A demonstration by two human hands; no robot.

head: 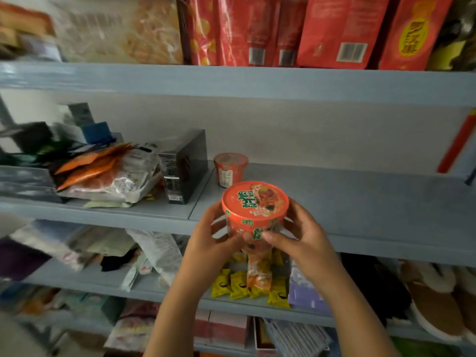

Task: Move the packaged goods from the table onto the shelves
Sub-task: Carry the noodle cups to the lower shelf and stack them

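Left hand: the left hand is clamped on the left side of a noodle cup, with its fingers curled round the wall and the thumb on the near side, low down.
Right hand: the right hand grips the cup's right side the same way, fingers wrapped behind and the thumb pressed on the lower front. The two thumbs nearly meet.
Noodle cup, place: it is held up between both hands, in front of the front edge of the middle shelf. It is roughly upright, with its top tipped a little towards the camera.
Noodle cup, look: it has a round orange-red lid with green lettering and a picture of food. The wall is orange with green marks and narrows towards the bottom.
Middle shelf: a second cup of the same kind stands upright behind the held one. Just left of it is a black box, and further left a loose pile of packets, some of them orange.
Top shelf: red bags stand side by side, and two show barcodes.
Lower shelf: yellow packets lie under the hands, and brown slippers are at the far right.
Sharpness: the left edge of the view is blurred, so the things there cannot be told.
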